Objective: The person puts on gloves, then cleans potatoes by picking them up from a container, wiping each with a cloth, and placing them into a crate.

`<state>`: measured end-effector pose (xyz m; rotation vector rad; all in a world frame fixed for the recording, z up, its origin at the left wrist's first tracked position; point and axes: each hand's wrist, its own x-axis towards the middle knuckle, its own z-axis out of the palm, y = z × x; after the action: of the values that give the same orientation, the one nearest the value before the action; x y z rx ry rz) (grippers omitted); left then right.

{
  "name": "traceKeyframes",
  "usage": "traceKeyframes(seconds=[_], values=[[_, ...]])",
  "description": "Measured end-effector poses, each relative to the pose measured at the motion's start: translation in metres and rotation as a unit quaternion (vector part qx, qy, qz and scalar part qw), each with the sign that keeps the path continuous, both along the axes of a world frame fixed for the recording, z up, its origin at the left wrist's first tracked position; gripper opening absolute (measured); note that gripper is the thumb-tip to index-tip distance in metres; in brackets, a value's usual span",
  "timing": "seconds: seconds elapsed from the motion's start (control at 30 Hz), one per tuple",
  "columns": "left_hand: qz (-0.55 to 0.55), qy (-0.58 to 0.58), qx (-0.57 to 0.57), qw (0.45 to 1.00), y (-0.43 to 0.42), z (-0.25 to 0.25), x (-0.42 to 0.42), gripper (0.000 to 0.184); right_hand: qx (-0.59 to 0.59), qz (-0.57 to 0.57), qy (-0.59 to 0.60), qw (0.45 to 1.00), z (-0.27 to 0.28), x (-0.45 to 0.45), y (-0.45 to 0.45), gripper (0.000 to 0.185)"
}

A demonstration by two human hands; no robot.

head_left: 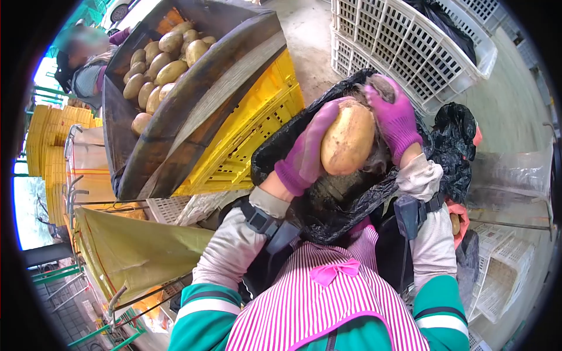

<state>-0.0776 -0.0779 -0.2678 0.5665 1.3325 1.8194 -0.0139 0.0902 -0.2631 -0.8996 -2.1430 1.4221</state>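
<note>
My left hand [305, 149], in a purple knit glove, is closed around the left side of a large tan potato [349, 140] with some dirt on its skin. My right hand [396, 114], gloved alike, curls its fingers around a grey-brown wad [383, 89] just beyond the potato's upper right side. What that wad is made of is hard to make out. Below both hands a black plastic bag [336, 219] lies open over my lap, with dusty grey-brown material inside.
At upper left, a dark-lined yellow crate [257, 126] holds several potatoes [171, 71]. White slatted crates [404, 44] stand ahead to the right. Another black bag [453, 140] sits by my right arm. A co-worker [88, 70] is beyond the yellow crate.
</note>
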Motion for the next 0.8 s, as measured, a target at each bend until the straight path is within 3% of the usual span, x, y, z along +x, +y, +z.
traceKeyframes(seconds=[0.03,0.07,0.1,0.13,0.17,0.23,0.27,0.3,0.33,0.37,0.4,0.43,0.47,0.5,0.53,0.6,0.63,0.67,0.73,0.8], values=[[-0.039,-0.191,0.084,0.977,0.0,0.003,0.0,0.057,0.004,-0.001,0.001,1.0,-0.007,0.004,0.004,0.038],[-0.071,-0.374,0.169,0.909,-0.001,0.004,0.0,0.058,0.037,0.001,0.095,0.995,-0.009,0.009,0.003,0.04],[0.031,-0.034,0.129,0.991,-0.003,-0.002,0.005,0.054,0.063,0.008,0.185,0.981,-0.007,0.014,-0.005,0.041],[0.043,0.112,0.13,0.984,-0.006,-0.005,0.005,0.054,0.06,0.017,0.181,0.982,-0.005,0.019,-0.017,0.041],[0.073,0.251,0.128,0.957,-0.008,-0.008,0.005,0.056,0.246,0.075,0.183,0.949,0.007,0.02,-0.037,0.042],[0.005,0.195,0.194,0.961,-0.004,-0.011,-0.008,0.058,0.35,0.111,0.247,0.897,0.014,0.014,-0.055,0.043],[-0.026,0.013,0.139,0.99,-0.004,-0.016,-0.011,0.061,0.347,0.101,0.246,0.899,0.01,0.012,-0.046,0.043],[-0.045,-0.078,0.107,0.99,-0.006,-0.015,-0.01,0.064,0.141,0.084,0.176,0.971,0.005,0.009,-0.027,0.043],[-0.054,-0.171,0.075,0.981,-0.008,-0.015,-0.009,0.069,-0.072,0.063,0.103,0.99,0.002,0.008,-0.011,0.044],[-0.135,-0.294,0.156,0.933,-0.008,-0.006,-0.011,0.067,0.007,0.025,0.106,0.994,0.002,0.009,-0.006,0.043],[-0.21,-0.409,0.237,0.856,-0.007,0.003,-0.013,0.069,0.014,0.023,0.111,0.993,0.003,0.011,-0.004,0.043],[-0.145,-0.475,0.226,0.838,-0.007,0.008,-0.012,0.065,0.039,0.016,0.16,0.986,0.003,0.019,-0.006,0.043],[-0.137,-0.478,0.23,0.837,-0.007,0.004,-0.012,0.065,0.057,0.011,0.205,0.977,0.006,0.024,-0.015,0.043],[-0.078,-0.423,0.19,0.882,-0.005,-0.002,-0.013,0.067,0.203,0.042,0.265,0.942,0.008,0.023,-0.029,0.044],[-0.022,-0.362,0.145,0.921,-0.003,-0.009,-0.014,0.07,0.199,0.042,0.264,0.943,0.013,0.021,-0.041,0.044],[0.027,-0.117,0.08,0.99,-0.003,-0.011,-0.015,0.07,0.268,0.13,0.269,0.916,0.021,0.02,-0.052,0.043],[-0.045,-0.23,0.1,0.967,-0.013,-0.009,-0.016,0.072,0.087,0.121,0.206,0.967,0.019,0.021,-0.043,0.037],[-0.113,-0.338,0.12,0.926,-0.018,-0.001,-0.015,0.074,0.086,0.118,0.206,0.968,0.013,0.023,-0.031,0.037],[-0.182,-0.29,0.162,0.925,-0.014,0.0,-0.017,0.076,0.027,0.037,0.135,0.99,-0.008,0.02,-0.006,0.031],[-0.086,-0.202,0.114,0.969,-0.013,0.003,-0.012,0.073,0.018,0.042,0.173,0.984,0.001,0.025,-0.013,0.029]])
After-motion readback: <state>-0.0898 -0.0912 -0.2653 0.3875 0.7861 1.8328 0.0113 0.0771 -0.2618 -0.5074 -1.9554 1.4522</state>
